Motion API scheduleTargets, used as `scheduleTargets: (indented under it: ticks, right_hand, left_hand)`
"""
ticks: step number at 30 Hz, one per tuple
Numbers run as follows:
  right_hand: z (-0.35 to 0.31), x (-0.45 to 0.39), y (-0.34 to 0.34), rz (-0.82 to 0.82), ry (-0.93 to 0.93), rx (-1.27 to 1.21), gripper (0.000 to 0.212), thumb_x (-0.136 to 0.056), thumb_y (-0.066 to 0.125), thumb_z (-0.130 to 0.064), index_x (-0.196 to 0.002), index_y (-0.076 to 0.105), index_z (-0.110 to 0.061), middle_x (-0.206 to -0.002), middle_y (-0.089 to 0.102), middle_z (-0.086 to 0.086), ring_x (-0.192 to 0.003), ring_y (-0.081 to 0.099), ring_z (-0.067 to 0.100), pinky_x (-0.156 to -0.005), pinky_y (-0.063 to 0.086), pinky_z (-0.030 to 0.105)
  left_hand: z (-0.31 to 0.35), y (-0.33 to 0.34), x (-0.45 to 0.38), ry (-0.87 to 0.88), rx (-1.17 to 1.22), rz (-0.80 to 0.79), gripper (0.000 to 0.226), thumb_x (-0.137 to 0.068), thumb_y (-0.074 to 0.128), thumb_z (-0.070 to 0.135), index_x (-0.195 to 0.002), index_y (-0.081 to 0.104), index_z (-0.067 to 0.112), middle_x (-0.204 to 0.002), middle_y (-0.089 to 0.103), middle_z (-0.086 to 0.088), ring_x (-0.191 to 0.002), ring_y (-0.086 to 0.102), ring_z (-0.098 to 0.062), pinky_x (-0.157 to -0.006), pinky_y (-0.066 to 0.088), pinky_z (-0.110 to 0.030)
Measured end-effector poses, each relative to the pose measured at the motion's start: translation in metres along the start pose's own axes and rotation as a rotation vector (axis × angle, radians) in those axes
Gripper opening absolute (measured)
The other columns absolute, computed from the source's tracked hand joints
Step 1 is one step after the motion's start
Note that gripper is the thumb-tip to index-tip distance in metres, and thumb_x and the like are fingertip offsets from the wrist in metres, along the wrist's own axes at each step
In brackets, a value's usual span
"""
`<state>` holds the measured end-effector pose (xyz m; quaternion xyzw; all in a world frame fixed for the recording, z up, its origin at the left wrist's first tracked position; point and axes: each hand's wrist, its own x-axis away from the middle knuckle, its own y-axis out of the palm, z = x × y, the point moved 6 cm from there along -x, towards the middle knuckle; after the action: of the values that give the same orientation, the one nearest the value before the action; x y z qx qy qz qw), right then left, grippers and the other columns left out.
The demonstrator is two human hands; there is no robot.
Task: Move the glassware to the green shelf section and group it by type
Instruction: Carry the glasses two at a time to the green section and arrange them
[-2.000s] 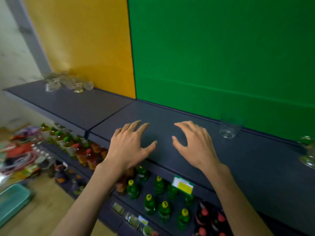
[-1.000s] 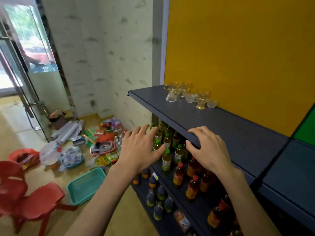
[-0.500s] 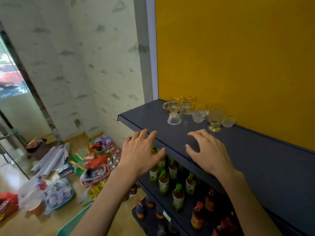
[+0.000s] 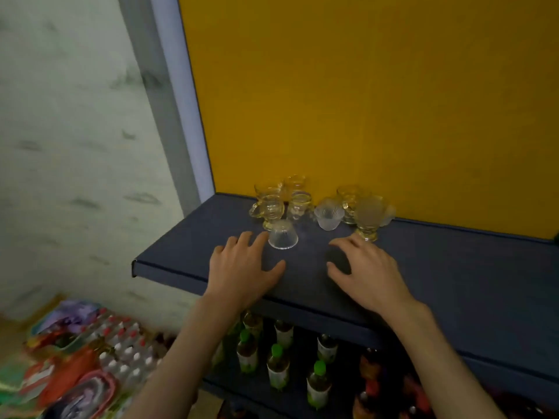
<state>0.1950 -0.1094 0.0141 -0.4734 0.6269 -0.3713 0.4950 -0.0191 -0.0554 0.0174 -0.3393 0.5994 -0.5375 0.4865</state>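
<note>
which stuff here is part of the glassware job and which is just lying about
Part of the job:
- upturned clear cup
- ribbed clear cup
- amber handled cups
- frosted footed glass
- left hand, right hand, both empty

Just lying about:
- bottles on lower shelf
- packaged goods on floor

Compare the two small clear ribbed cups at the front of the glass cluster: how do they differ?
The left cup stands upside down, rim on the shelf; the right cup stands upright, mouth open to the top. The left cup sits nearer the shelf's front edge, just beside the left hand; the right cup sits further back, among the amber-tinted glasses. Both are clear, ribbed, handleless and untouched.
</note>
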Motion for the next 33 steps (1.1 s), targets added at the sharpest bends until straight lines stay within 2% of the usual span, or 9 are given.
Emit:
scheduleTargets:
  ticks: [5,10,14,22,27,33]
  right_hand:
    - [-0.029,-0.009,0.005,0.025,0.143,0.074,0.050,-0.095,0.052,-0.051,-0.141,0.050,-0.031,-0.135,0.054,-0.007,-0.121,0.056,0.020,-0.088,0.048,0.035]
    - [-0.037,-0.002,0.006,0.027,0.260,0.129,0.051,-0.095,0.051,-0.051,-0.142,0.048,-0.031,-0.138,0.054,-0.007,-0.120,0.057,0.021,-0.087,0.049,0.036]
    - [-0.034,0.000,0.002,0.045,0.306,0.170,0.050,-0.095,0.052,-0.050,-0.141,0.050,-0.029,-0.139,0.054,-0.005,-0.118,0.059,0.022,-0.086,0.050,0.036]
    - [-0.026,0.000,0.004,0.060,0.353,0.166,0.050,-0.095,0.053,-0.049,-0.140,0.051,-0.029,-0.137,0.055,-0.005,-0.119,0.058,0.023,-0.085,0.049,0.036]
    - [-0.025,-0.012,0.013,0.043,0.328,0.165,0.051,-0.095,0.052,-0.050,-0.141,0.049,-0.028,-0.140,0.054,-0.005,-0.120,0.058,0.023,-0.085,0.049,0.036]
    - [-0.024,-0.030,0.023,0.036,0.301,0.142,0.051,-0.095,0.053,-0.049,-0.141,0.050,-0.028,-0.137,0.055,-0.004,-0.120,0.057,0.024,-0.086,0.049,0.037]
  left_hand:
    - [-0.024,0.013,-0.039,0.154,0.061,-0.014,0.071,-0.096,0.043,0.070,-0.155,0.033,0.032,-0.152,0.047,0.000,-0.136,0.048,-0.027,-0.105,0.042,-0.043]
    - [-0.016,0.031,-0.069,0.290,0.134,-0.039,0.066,-0.095,0.047,0.065,-0.151,0.040,0.031,-0.144,0.054,-0.001,-0.128,0.055,-0.028,-0.097,0.046,-0.043]
    - [-0.004,0.040,-0.087,0.331,0.169,-0.049,0.067,-0.098,0.049,0.060,-0.155,0.034,0.027,-0.147,0.051,-0.005,-0.130,0.055,-0.029,-0.095,0.049,-0.045]
    - [0.008,0.055,-0.106,0.363,0.120,-0.152,0.063,-0.100,0.053,0.053,-0.153,0.032,0.025,-0.145,0.045,-0.010,-0.129,0.055,-0.034,-0.090,0.051,-0.047]
    - [-0.002,0.059,-0.112,0.380,0.149,-0.199,0.060,-0.094,0.066,0.052,-0.138,0.036,0.023,-0.134,0.056,-0.010,-0.122,0.059,-0.037,-0.088,0.049,-0.045]
    - [-0.017,0.052,-0.099,0.415,0.201,-0.137,0.057,-0.092,0.065,0.057,-0.132,0.038,0.027,-0.133,0.059,-0.004,-0.119,0.062,-0.032,-0.088,0.048,-0.044]
